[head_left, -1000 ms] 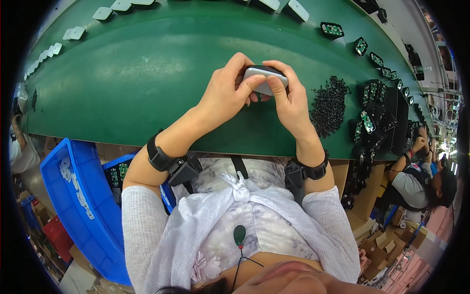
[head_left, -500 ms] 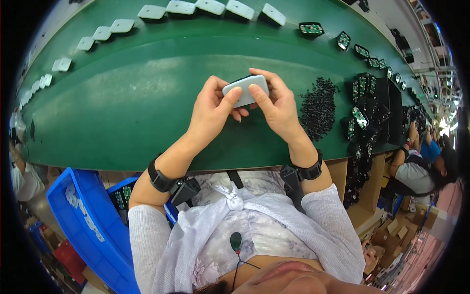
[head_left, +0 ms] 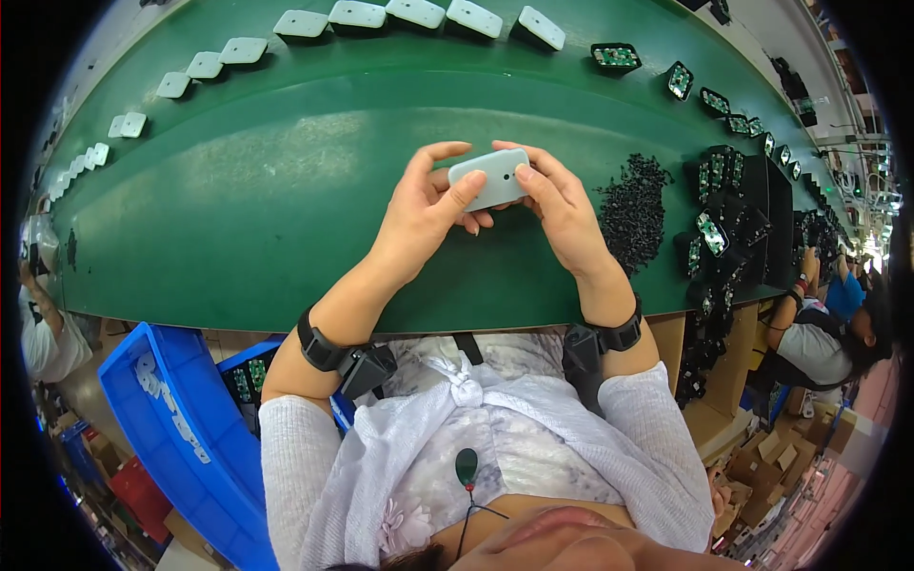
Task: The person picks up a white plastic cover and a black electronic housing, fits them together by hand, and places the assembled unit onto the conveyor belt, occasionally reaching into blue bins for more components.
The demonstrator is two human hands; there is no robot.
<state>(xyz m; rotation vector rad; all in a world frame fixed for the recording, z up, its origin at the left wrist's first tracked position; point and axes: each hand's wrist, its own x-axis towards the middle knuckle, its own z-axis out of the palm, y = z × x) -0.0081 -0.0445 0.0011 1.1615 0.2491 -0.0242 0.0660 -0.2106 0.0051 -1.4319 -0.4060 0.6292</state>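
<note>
Pale casing [head_left: 495,173] partly hides left fingers [head_left: 461,193] and right fingers [head_left: 542,186] gripping it.

A co-worker [head_left: 821,358] is at right, near cardboard boxes [head_left: 759,481].

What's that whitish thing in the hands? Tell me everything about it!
The pale case has rounded corners and a smooth, plastic-looking face with a dark spot, perhaps a hole. It is held above the green table, face toward the camera, slanting so its right end is farther from the person. The left hand and right hand grip it, thumbs on its face.
</note>
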